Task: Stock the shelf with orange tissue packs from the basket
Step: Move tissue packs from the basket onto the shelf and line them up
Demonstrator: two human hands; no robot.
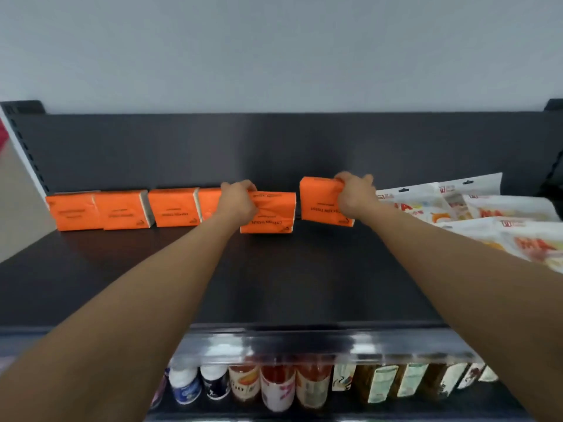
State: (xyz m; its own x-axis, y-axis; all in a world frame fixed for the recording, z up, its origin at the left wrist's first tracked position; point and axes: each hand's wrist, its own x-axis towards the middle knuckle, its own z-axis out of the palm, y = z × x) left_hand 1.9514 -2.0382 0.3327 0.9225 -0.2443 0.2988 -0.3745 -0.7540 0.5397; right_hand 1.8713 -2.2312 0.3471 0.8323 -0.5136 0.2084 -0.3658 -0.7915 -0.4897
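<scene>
A row of orange tissue packs (122, 210) stands along the back of the dark top shelf (274, 284), from the far left toward the middle. My left hand (239, 201) grips the top of an orange pack (272, 213) that sits on the shelf a little forward of the row. My right hand (356, 197) holds another orange pack (323, 201) by its right edge, upright, just right of the first, with a gap between them. The basket is out of sight.
White snack bags (457, 205) with red print lie stacked on the right part of the shelf, next to my right hand. Below the shelf's front lip (304, 342) stands a row of bottles (277, 385). A pale wall rises behind the shelf's back panel.
</scene>
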